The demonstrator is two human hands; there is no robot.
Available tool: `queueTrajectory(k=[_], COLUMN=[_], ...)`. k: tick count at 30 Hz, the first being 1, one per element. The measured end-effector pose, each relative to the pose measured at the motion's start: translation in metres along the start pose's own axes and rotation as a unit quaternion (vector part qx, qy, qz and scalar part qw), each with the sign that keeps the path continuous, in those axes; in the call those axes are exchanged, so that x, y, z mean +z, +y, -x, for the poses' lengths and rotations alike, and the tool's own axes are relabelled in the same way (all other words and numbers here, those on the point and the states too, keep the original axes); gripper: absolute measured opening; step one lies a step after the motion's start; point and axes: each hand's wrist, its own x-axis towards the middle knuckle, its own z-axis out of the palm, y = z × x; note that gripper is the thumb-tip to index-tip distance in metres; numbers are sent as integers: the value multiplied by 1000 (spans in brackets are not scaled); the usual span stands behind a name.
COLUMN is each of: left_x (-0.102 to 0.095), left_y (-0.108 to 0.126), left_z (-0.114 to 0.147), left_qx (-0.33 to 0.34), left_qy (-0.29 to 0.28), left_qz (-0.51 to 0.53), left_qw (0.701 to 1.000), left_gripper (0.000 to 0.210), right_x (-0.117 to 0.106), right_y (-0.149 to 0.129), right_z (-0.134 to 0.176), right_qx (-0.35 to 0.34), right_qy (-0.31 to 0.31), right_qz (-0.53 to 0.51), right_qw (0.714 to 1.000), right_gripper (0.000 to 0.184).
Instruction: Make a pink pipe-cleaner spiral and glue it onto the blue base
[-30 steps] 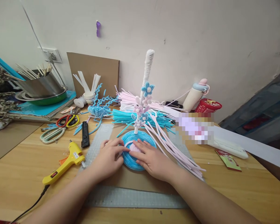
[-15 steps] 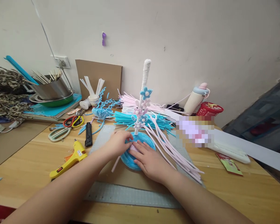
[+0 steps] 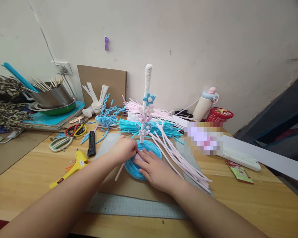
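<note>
A round coil of blue pipe cleaners [image 3: 132, 172] with a pink centre [image 3: 139, 156] lies flat before me. My right hand [image 3: 157, 168] rests on it, palm down and fingers stretched out. At the centre's left edge, my left hand [image 3: 124, 150] is closed in a pinch. A pink pipe cleaner [image 3: 119, 172] runs out from beneath that hand; the fingertips hide the part they hold. Behind the coil rises a white wrapped stick [image 3: 148, 79], nearly upright, bearing blue and pink fuzzy flowers [image 3: 144, 118]. Its lower end meets the coil's back edge.
Cardboard [image 3: 129, 191] and a grey cutting mat [image 3: 139, 206] lie underneath. On the left are a yellow glue gun [image 3: 79, 161], a black cutter [image 3: 91, 143] and scissors [image 3: 62, 144]. Blue pipe cleaners [image 3: 125, 127] and loose pink ones [image 3: 181, 158] spread behind and right.
The whole view has shifted slightly, so things sit further left. The white stick stands more upright than before. My left fingers are curled tighter; my right hand stays flat on the coil.
</note>
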Motion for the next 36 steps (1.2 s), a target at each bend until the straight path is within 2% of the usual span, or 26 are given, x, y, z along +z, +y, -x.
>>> queueTrajectory(k=[7, 15, 20, 28, 33, 36], left_x=[-8, 0, 8, 21, 22, 24], left_y=[-7, -10, -3, 8, 25, 32], left_z=[0, 19, 42, 66, 77, 80], left_qx=[5, 3, -29, -119, -137, -161], left_qy=[-14, -20, -13, 9, 21, 35], left_qz=[0, 26, 64, 116, 134, 184], left_qw=[1000, 999, 997, 986, 981, 969], left_gripper=[16, 26, 35, 20, 19, 20], right_x=[0, 1, 3, 7, 7, 7], right_y=[-2, -1, 0, 2, 2, 2], right_z=[0, 0, 0, 1, 0, 1], right_qx=[4, 4, 1, 1, -3, -6], right_qy=[4, 0, 6, 13, 17, 17], right_qz=[-6, 0, 6, 11, 10, 10], right_qw=[1000, 1000, 1000, 1000, 1000, 1000], right_gripper=[39, 39, 40, 40, 39, 39])
